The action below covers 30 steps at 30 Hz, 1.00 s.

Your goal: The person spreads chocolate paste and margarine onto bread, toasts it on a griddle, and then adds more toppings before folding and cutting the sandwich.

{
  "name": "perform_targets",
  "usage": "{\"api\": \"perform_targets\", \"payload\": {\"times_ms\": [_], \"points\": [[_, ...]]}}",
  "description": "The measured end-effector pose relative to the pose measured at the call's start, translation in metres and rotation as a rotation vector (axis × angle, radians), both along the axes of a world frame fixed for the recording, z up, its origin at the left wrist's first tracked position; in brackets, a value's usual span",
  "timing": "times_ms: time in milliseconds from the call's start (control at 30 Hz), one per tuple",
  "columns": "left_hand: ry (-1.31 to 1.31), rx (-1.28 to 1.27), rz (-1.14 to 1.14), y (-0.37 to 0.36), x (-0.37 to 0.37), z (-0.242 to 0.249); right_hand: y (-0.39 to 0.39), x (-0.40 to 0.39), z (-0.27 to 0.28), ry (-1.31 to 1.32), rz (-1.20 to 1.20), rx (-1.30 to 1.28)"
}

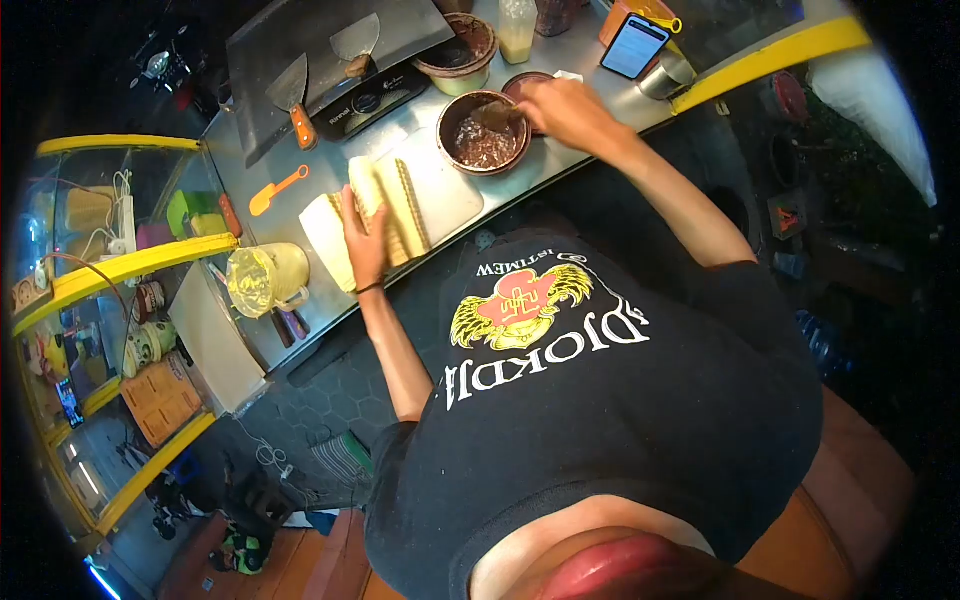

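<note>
On a white board (455, 205), a pale yellow bread (322, 235) lies cut open, its cut faces showing and its ridged brown crust along the edges. My left hand (366, 238) grips a raised part of the bread, with the fingers along it. My right hand (572, 115) is closed on a spatula (497, 115), its handle mostly hidden by the fingers. The spatula's smeared blade dips into a brown bowl (443, 150) of dark, glossy chocolate-coloured spread.
Behind the board is a griddle (330, 60) with two metal scrapers on it. An orange spatula (279, 190) and a yellow-filled jug (265, 278) are at left. A tub (470, 75), a bottle (517, 30) and a phone (636, 46) stand at the back.
</note>
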<state>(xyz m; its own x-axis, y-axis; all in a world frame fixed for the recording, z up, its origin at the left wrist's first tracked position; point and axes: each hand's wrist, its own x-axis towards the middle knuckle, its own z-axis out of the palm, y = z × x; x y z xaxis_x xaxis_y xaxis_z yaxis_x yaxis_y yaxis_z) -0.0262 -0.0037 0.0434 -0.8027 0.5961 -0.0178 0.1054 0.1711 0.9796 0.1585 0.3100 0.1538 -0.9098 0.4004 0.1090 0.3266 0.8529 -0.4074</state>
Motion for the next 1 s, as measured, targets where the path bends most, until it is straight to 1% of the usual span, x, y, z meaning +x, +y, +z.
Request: {"api": "perform_targets", "payload": {"times_ms": [67,133,167,200,267,300,333,400,467,533,600,633,667,733,767,800,867,900,933,967,1000], "points": [[0.328,-0.195,-0.073,0.031,0.032,0.037,0.003,-0.006,-0.027,-0.094,0.108,-0.027],[0.071,0.054,-0.189,0.064,0.058,0.016,0.001,-0.009,-0.028,-0.117,0.128,-0.088],[0.133,0.016,-0.166,0.081,0.068,0.006,0.006,-0.012,-0.043,-0.088,0.130,-0.167],[0.197,-0.028,-0.149,0.096,0.073,-0.005,0.009,-0.015,-0.042,-0.084,0.155,-0.177],[0.191,0.059,-0.181,0.117,0.070,-0.032,0.012,-0.015,-0.040,-0.017,0.179,-0.353],[-0.033,0.190,-0.247,0.131,0.075,-0.022,0.011,-0.015,-0.039,-0.002,0.204,-0.366],[0.145,0.072,-0.273,0.140,0.074,-0.026,0.010,-0.016,-0.041,-0.005,0.213,-0.380],[0.010,0.107,-0.222,0.150,0.080,-0.035,0.011,-0.016,-0.046,0.016,0.318,-0.406],[0.014,0.104,-0.171,0.152,0.088,-0.041,0.020,-0.015,-0.046,-0.010,0.350,-0.446],[0.023,0.108,-0.123,0.155,0.095,-0.045,0.029,-0.015,-0.048,-0.092,0.365,-0.565],[0.078,0.140,-0.009,0.155,0.104,-0.049,0.050,-0.005,-0.045,-0.048,0.392,-0.517],[0.128,0.120,0.029,0.156,0.108,-0.047,0.058,-0.002,-0.036,-0.004,0.411,-0.471],[0.125,0.122,0.044,0.161,0.110,-0.045,0.065,-0.001,-0.026,-0.012,0.424,-0.469],[0.180,0.178,0.125,0.168,0.122,-0.036,0.069,0.010,0.000,0.034,0.312,-0.209],[0.178,0.192,0.129,0.173,0.126,-0.031,0.070,0.012,-0.004,-0.003,0.286,-0.140],[0.176,0.195,0.132,0.180,0.128,-0.023,0.071,0.013,-0.009,-0.006,0.289,-0.137],[0.352,0.158,0.110,0.188,0.131,-0.008,0.069,0.015,-0.024,-0.146,0.380,-0.216],[0.418,0.087,0.110,0.193,0.132,0.001,0.065,0.020,-0.026,-0.104,0.413,-0.305],[0.421,0.086,0.112,0.193,0.130,-0.012,0.066,0.021,-0.033,-0.102,0.415,-0.305],[0.419,0.116,0.139,0.191,0.128,-0.031,0.066,0.023,-0.040,-0.088,0.409,-0.475],[0.414,0.146,0.167,0.191,0.128,-0.034,0.066,0.025,-0.047,-0.076,0.400,-0.646]]}}
